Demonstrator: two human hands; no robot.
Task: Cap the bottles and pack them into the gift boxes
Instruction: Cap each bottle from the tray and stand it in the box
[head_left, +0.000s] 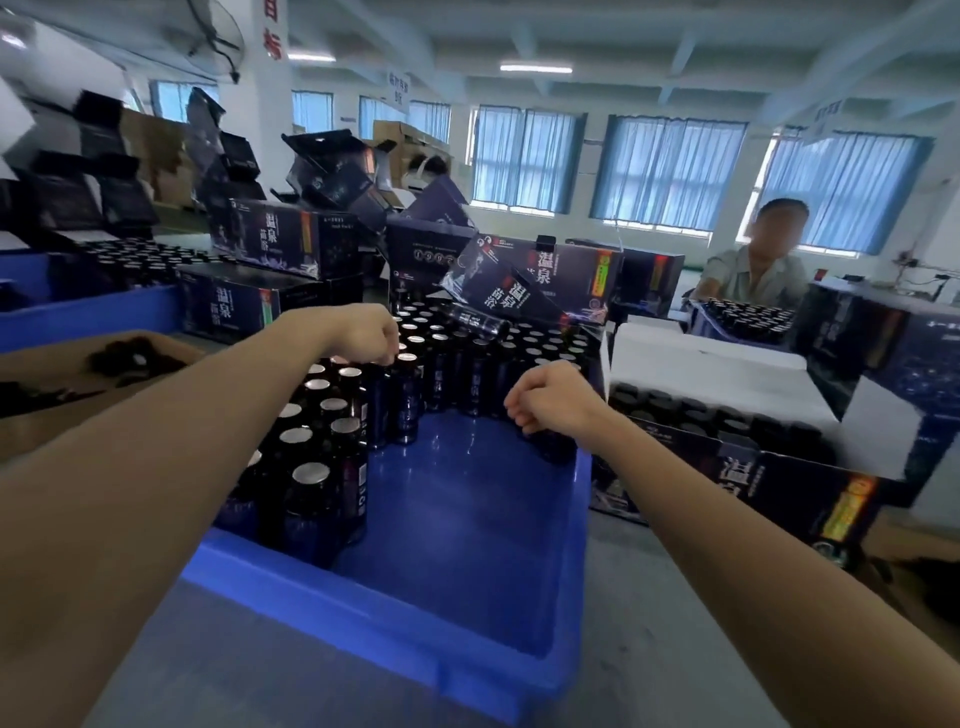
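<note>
Our left hand (363, 338) and right hand (550, 397) hung curled over dark glass bottles (311, 499) standing in the blue plastic crate (467, 519); we could not tell any grip. We judged them slick, breakable: hold each mid-body.

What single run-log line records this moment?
left hand: curled over uncapped bottle in blue crate | right hand: curled above crate's right wall | grips: unclear
</note>
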